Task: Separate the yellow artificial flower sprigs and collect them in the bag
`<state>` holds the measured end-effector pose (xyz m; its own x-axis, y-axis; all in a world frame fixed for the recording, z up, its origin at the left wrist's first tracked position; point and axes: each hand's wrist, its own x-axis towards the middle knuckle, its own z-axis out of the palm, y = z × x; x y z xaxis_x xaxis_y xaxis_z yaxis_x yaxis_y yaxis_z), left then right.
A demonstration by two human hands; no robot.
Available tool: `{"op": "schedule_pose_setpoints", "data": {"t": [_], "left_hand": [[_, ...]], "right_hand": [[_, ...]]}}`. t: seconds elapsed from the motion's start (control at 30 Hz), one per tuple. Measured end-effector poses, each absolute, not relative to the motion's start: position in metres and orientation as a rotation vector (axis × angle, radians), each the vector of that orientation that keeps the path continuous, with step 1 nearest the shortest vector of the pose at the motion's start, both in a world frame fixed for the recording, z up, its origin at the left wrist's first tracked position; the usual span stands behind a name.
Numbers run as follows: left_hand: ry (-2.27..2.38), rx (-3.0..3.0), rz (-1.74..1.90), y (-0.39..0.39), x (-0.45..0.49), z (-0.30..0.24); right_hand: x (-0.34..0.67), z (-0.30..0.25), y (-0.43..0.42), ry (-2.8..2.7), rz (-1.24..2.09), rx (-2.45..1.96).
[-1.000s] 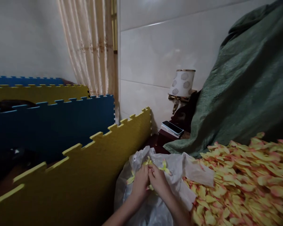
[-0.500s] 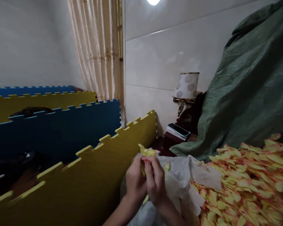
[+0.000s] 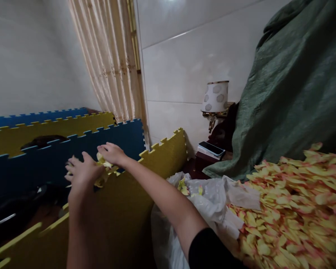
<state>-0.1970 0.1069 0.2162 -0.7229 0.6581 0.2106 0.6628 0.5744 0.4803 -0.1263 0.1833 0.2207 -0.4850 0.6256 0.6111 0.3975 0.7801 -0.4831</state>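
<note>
My left hand (image 3: 85, 172) is stretched out over the yellow foam mat wall (image 3: 165, 160), its fingers spread. Beside it my right hand (image 3: 111, 154) reaches across with its fingers extended. Yellow artificial petals (image 3: 101, 180) show between and below the two hands. Whether some still touch the palms or are in the air I cannot tell. Nearer to my body, a translucent plastic bag (image 3: 210, 194) lies under my right forearm, with a few yellow-green petals (image 3: 183, 186) on it. A large heap of yellow and pink petals (image 3: 299, 201) fills the right side.
A blue foam mat wall (image 3: 39, 164) stands beyond the yellow one. Dark shapes lie between them at left. A phone (image 3: 212, 148) rests on a small dark red stand near a wall lamp (image 3: 216, 97). Green sheeting (image 3: 291, 93) hangs behind the petal heap. A curtain (image 3: 112, 67) hangs at the back.
Both hands have moved left and forward from above the plastic bag to over the yellow mat wall. Their fingers, earlier pinched together on petals, are now spread. The view has shifted slightly.
</note>
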Motion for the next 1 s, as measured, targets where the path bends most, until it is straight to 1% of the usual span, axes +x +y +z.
{"op": "schedule_pose_setpoints", "data": {"t": [0.13, 0.23, 0.3, 0.37, 0.43, 0.57, 0.63, 0.7, 0.73, 0.77, 0.83, 0.87, 0.93, 1.0], "left_hand": [[-2.689, -1.194, -0.853, 0.108, -0.211, 0.21], [-2.771, -1.228, -0.802, 0.106, -0.21, 0.216], [-2.712, -1.265, -0.843, 0.105, -0.206, 0.219], [-2.554, -1.252, -0.963, 0.103, -0.201, 0.218], [-2.316, -1.189, -1.158, 0.101, -0.192, 0.215], [-1.619, -0.989, -1.577, 0.089, -0.152, 0.195], [-1.458, -1.129, -1.724, 0.079, -0.116, 0.17], [-1.526, -1.817, -1.738, 0.069, -0.076, 0.131], [-1.646, -2.15, -1.638, 0.065, -0.056, 0.108], [-1.81, -2.348, -1.496, 0.061, -0.038, 0.084], [-2.134, -2.393, -1.255, 0.058, -0.011, 0.037], [-2.218, -2.374, -1.212, 0.058, -0.002, 0.016], [-2.224, -2.446, -1.241, 0.059, 0.008, -0.015], [-2.212, -2.519, -1.303, 0.06, 0.01, -0.032]], "right_hand": [[-0.102, 0.22, 0.199, -2.007, 0.388, -0.691], [-0.057, 0.232, 0.199, -1.864, 0.404, -0.695], [-0.018, 0.237, 0.193, -1.772, 0.407, -0.728], [0.025, 0.235, 0.181, -1.688, 0.417, -0.778], [0.071, 0.224, 0.167, -1.64, 0.454, -0.849], [0.154, 0.173, 0.142, -1.593, 0.624, -1.138], [0.182, 0.139, 0.135, -1.609, 0.681, -1.331], [0.198, 0.105, 0.133, -1.634, 0.682, -1.554], [0.202, 0.09, 0.133, -1.654, 0.664, -1.659], [0.202, 0.076, 0.134, -1.681, 0.641, -1.754], [0.197, 0.053, 0.137, -1.738, 0.598, -1.916], [0.193, 0.045, 0.138, -1.763, 0.577, -1.986], [0.185, 0.033, 0.14, -1.803, 0.538, -2.104], [0.178, 0.026, 0.141, -1.832, 0.501, -2.187]]}}
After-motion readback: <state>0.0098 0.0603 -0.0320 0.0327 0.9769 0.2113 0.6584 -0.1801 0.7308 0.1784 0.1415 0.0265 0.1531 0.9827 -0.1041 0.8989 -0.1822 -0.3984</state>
